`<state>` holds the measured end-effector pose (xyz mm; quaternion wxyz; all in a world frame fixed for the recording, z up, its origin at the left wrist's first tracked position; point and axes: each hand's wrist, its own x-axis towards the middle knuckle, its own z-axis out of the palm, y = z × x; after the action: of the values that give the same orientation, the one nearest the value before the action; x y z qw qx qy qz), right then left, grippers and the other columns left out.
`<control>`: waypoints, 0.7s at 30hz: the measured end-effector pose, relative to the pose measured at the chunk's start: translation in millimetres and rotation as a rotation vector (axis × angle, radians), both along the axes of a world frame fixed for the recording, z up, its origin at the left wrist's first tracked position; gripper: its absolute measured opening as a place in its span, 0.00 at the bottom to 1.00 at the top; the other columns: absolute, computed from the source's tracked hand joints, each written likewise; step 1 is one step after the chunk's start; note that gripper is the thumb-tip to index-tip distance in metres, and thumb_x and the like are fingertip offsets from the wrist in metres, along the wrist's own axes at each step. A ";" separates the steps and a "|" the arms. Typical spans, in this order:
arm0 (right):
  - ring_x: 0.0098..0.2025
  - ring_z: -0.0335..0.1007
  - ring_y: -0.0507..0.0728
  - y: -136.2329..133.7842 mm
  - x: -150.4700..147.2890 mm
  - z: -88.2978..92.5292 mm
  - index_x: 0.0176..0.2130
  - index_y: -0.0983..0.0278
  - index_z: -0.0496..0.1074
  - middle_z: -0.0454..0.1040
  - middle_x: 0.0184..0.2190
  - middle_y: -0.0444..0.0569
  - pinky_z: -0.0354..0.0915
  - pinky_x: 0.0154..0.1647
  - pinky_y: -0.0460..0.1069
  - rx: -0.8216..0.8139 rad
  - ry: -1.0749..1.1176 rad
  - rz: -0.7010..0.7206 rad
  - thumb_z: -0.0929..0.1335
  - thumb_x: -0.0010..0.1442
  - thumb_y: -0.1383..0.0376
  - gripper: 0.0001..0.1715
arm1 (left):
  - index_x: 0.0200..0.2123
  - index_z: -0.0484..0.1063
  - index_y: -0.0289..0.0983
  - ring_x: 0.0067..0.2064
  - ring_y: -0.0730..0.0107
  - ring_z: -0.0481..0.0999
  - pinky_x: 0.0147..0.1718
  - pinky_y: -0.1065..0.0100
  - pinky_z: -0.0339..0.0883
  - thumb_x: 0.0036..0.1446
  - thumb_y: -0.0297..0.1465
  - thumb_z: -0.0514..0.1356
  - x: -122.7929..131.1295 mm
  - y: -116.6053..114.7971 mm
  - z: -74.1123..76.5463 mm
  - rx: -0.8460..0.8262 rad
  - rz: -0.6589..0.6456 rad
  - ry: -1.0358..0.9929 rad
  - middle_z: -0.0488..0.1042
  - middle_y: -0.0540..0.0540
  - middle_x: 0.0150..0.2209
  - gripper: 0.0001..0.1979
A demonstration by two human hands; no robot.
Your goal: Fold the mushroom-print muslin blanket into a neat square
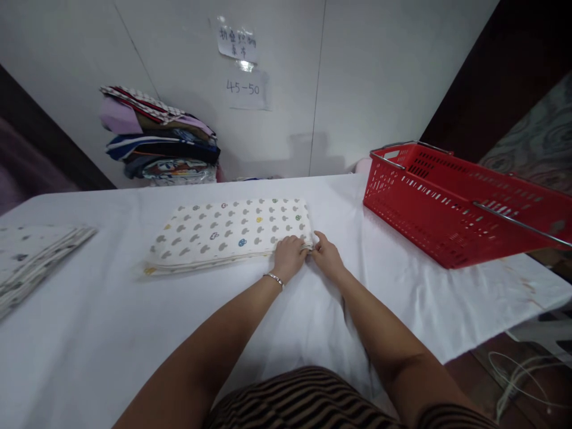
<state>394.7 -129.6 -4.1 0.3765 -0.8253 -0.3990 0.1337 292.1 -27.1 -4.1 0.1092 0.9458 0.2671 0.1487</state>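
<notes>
A folded white cloth with small mushroom prints (227,233) lies flat on the white-covered table (89,322). Both my hands meet at its near right corner. My left hand (289,256), with a bracelet at the wrist, is curled with its fingers closed on the cloth's edge. My right hand (326,255) pinches the same corner from the right side. The layers of the cloth show stacked along the front edge.
A red plastic basket (456,208) with metal handles sits at the right, overhanging the table's edge. A pile of folded fabrics (161,140) stands against the back wall. Another folded patterned cloth (31,259) lies at the far left. Paper notes hang on the wall.
</notes>
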 end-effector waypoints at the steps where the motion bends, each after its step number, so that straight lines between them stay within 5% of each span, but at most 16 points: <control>1: 0.30 0.66 0.53 0.1 0.9 -1.0 0.60 0.63 0.59 0.72 0.28 0.41 0.60 0.34 0.46 0.007 0.021 -0.005 0.63 0.52 0.71 0.36 | 0.36 0.71 0.39 0.46 0.61 0.68 0.42 0.60 0.58 0.59 0.35 0.57 0.0 -1.1 -0.2 0.017 -0.005 0.008 0.72 0.45 0.40 0.06; 12: 0.24 0.66 0.50 5.5 16.7 -30.2 0.54 0.62 0.63 0.69 0.23 0.36 0.61 0.28 0.45 0.210 0.289 -0.028 0.66 0.47 0.69 0.33 | 0.40 0.74 0.40 0.44 0.64 0.69 0.44 0.63 0.60 0.58 0.33 0.58 -10.3 3.1 1.6 -0.130 -0.145 -0.143 0.74 0.47 0.40 0.08; 21: 0.16 0.59 0.47 7.9 12.7 -18.0 0.46 0.65 0.65 0.66 0.18 0.33 0.58 0.17 0.44 0.371 0.636 -0.036 0.68 0.40 0.65 0.30 | 0.36 0.75 0.39 0.44 0.64 0.69 0.42 0.63 0.60 0.61 0.32 0.56 -1.5 -3.6 0.0 -0.097 -0.026 -0.153 0.74 0.47 0.38 0.08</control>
<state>407.3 -121.7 -22.1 0.6270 -0.6674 -0.2649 0.3021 290.6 -30.7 -4.1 0.1767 0.9286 0.2527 0.2062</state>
